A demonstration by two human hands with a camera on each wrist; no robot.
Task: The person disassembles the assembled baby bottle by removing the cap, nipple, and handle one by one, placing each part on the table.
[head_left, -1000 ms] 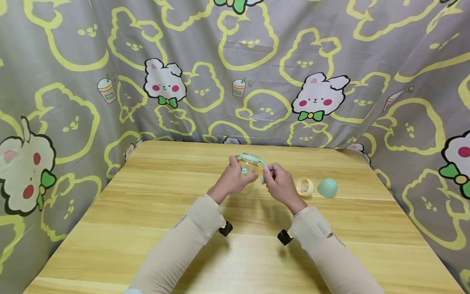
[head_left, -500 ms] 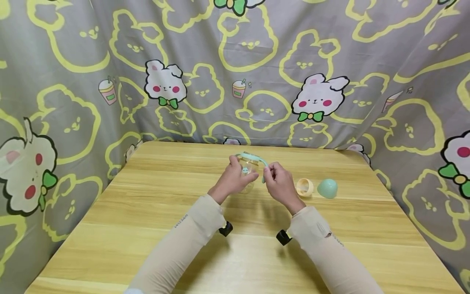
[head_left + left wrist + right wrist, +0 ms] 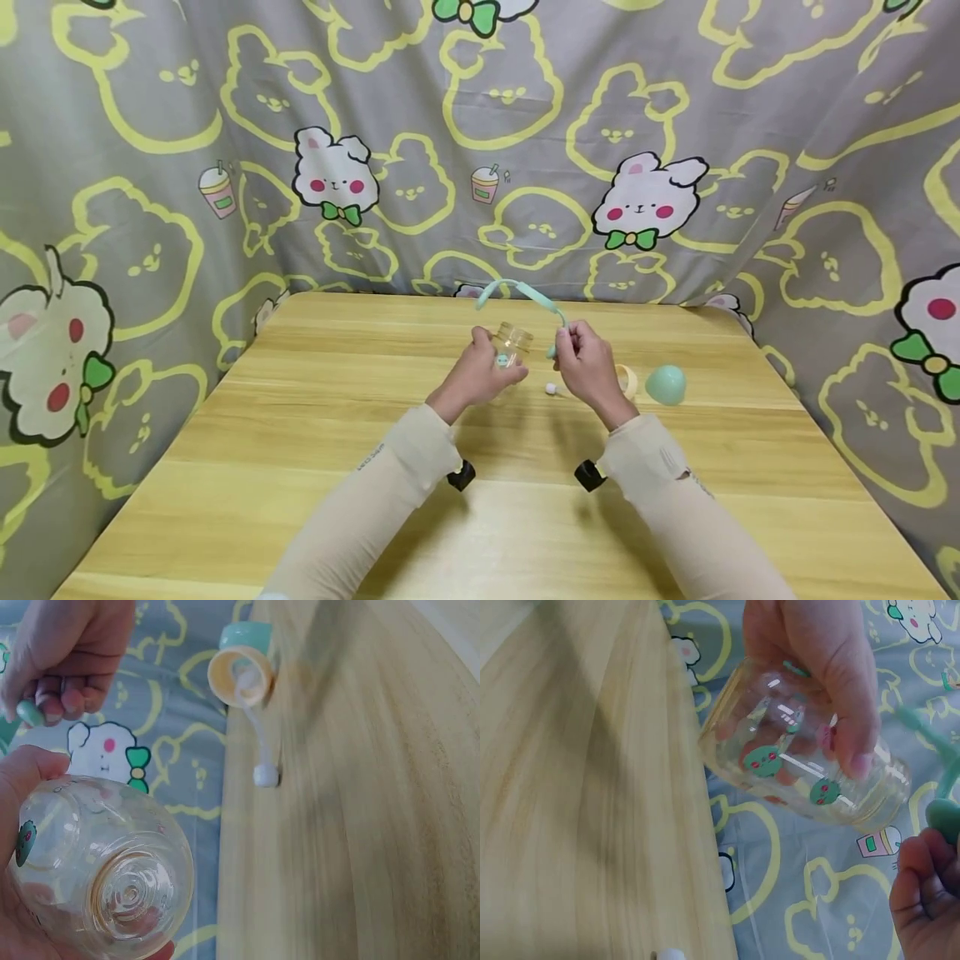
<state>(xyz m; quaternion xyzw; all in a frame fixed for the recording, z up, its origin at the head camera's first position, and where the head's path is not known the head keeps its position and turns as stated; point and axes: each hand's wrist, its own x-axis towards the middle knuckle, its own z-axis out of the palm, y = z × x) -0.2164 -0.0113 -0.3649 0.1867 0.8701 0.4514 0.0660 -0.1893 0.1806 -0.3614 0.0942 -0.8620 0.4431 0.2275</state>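
Observation:
My left hand [image 3: 476,372] grips a clear, yellowish baby bottle [image 3: 513,343] around its body, thumb along one side. The bottle's open neck tilts up and away, and the right wrist view shows green and red cartoon faces printed on its wall. In my right hand [image 3: 588,365] is a mint-green bottle handle [image 3: 534,296], pinched at one end between thumb and fingers. The handle's arched part stands above the bottle mouth, apart from it. Part of the right hand's grip is hidden behind the curled fingers in the left wrist view.
Right of my right hand lies a cream bottle collar [image 3: 217,677], with a thin straw ending in a white weight [image 3: 265,775] reaching out of it. Beside it sits a mint-green dome cap [image 3: 666,384]. A patterned curtain [image 3: 420,208] hangs behind the wooden table [image 3: 337,400].
The handle has come off the bottle neck, lifted up and to the right by my right hand. The bottle in my left hand has dropped slightly, and the straw's white end now shows.

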